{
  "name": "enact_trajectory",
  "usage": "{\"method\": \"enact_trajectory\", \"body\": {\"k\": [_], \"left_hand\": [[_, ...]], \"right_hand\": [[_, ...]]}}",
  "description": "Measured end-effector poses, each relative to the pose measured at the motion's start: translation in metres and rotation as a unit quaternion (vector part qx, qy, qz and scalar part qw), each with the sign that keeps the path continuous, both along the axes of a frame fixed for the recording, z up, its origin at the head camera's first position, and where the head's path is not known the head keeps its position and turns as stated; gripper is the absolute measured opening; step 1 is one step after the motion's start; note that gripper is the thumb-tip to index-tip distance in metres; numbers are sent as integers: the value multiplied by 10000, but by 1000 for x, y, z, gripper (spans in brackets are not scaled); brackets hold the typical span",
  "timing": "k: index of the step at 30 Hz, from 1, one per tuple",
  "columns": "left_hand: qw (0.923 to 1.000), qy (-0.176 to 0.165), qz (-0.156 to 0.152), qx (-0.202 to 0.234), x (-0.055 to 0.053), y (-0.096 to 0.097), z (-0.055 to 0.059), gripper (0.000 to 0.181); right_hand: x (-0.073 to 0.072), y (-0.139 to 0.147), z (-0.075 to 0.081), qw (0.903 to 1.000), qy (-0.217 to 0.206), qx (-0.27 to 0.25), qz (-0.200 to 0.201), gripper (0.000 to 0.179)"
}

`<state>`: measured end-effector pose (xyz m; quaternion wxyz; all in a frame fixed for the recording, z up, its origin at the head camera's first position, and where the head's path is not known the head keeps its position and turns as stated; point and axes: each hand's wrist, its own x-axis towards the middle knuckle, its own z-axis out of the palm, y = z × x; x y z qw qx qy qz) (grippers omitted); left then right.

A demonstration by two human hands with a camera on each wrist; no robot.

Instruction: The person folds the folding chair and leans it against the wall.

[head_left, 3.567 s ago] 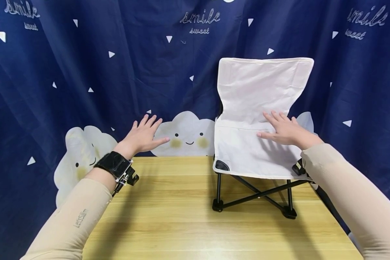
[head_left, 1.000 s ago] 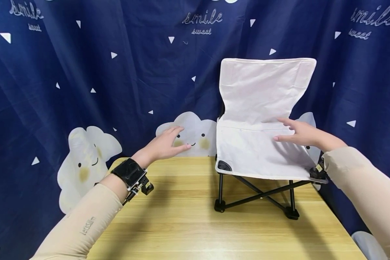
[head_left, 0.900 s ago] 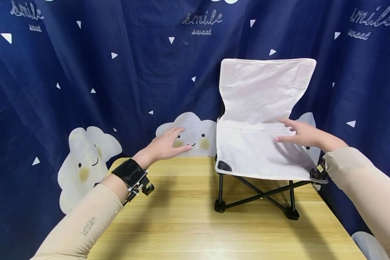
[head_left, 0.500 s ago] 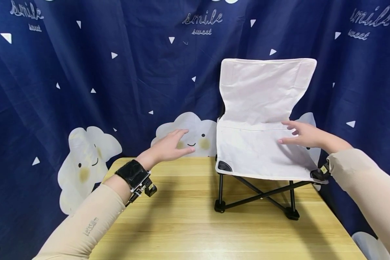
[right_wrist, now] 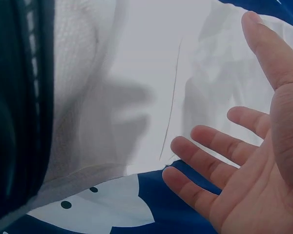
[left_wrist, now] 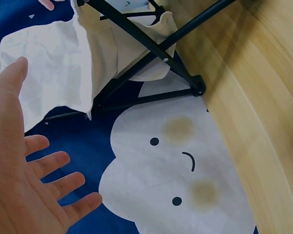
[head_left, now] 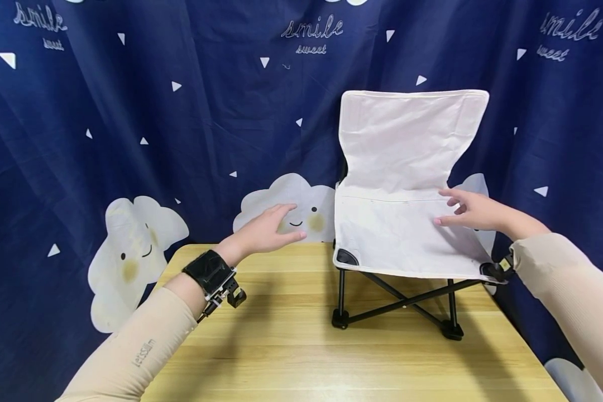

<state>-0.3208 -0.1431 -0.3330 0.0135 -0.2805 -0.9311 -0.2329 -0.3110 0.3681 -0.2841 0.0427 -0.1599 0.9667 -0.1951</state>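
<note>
A white fabric folding chair (head_left: 392, 234) with a thin black frame stands upright on the wooden table, right of centre in the head view. My right hand (head_left: 469, 209) is over the right part of its seat, fingers spread and slightly bent, holding nothing. The right wrist view shows that hand (right_wrist: 254, 170) with its palm showing, and finger-shaped shadows on the white cloth. Left of the chair, my left hand (head_left: 266, 229) hovers above the table's back edge, thumb apart from the fingers. In the left wrist view this hand (left_wrist: 19, 156) is likewise bare, with the chair's crossed legs (left_wrist: 156, 51) beyond it.
The wooden table (head_left: 281, 335) has its back edge against a dark blue curtain (head_left: 206, 111) printed with clouds and triangles. A black wrist strap with a small camera (head_left: 213, 276) sits on my left wrist. The chair's right front foot (head_left: 452, 330) is near the table's right side.
Both hands have turned from palm-down to palms facing inward. My left hand has drifted right and down, and my right hand a little to the right. The chair has not moved.
</note>
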Motion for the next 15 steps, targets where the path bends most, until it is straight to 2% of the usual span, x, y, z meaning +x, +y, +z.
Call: {"method": "enact_trajectory", "body": {"k": [15], "left_hand": [[9997,-158,-95,183,4,12,-3,92]], "right_hand": [[-3,12,-3,9999,-49,-65,98,87]]}}
